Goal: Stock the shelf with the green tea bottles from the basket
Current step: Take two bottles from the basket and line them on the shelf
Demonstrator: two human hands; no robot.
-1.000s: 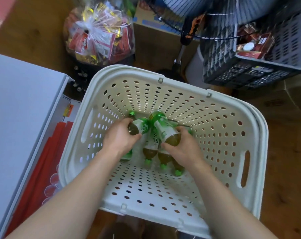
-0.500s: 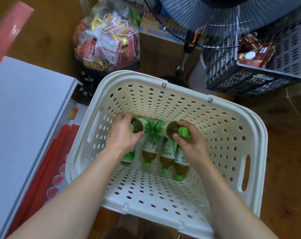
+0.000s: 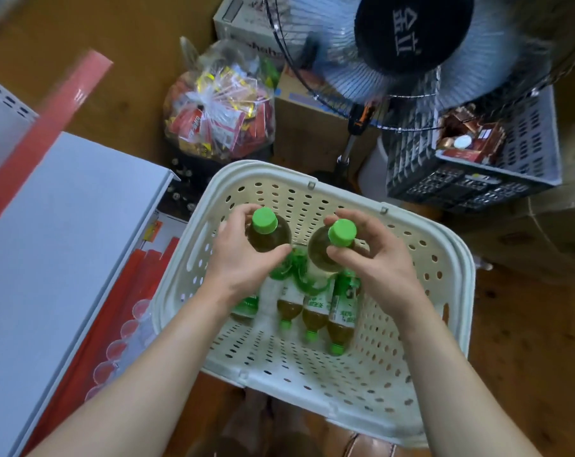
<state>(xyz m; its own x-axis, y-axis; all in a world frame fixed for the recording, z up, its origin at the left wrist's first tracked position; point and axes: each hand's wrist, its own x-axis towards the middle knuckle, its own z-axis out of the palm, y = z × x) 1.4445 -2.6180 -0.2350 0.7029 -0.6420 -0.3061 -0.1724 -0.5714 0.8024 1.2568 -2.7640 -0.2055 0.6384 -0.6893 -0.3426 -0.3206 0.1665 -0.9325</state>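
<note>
Step in hand: lifting bottles from basket [image 3: 457,291]. Left hand [image 3: 243,258] curled round one upright bottle [image 3: 268,234]; right hand [image 3: 375,255] round second bottle [image 3: 329,249], both above basket middle. More bottles [image 3: 312,311] lying on basket floor. Next, by judgement: carry pair left to shelf [image 3: 65,232], set upright.

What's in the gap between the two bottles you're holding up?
Head view: no object fills the gap between the left bottle and right bottle; through it show basket wall and lying bottles.

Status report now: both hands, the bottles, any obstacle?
Left hand grips one green tea bottle; right hand grips another. Both upright above basket. More bottles lie inside. No obstacle visible.
</note>
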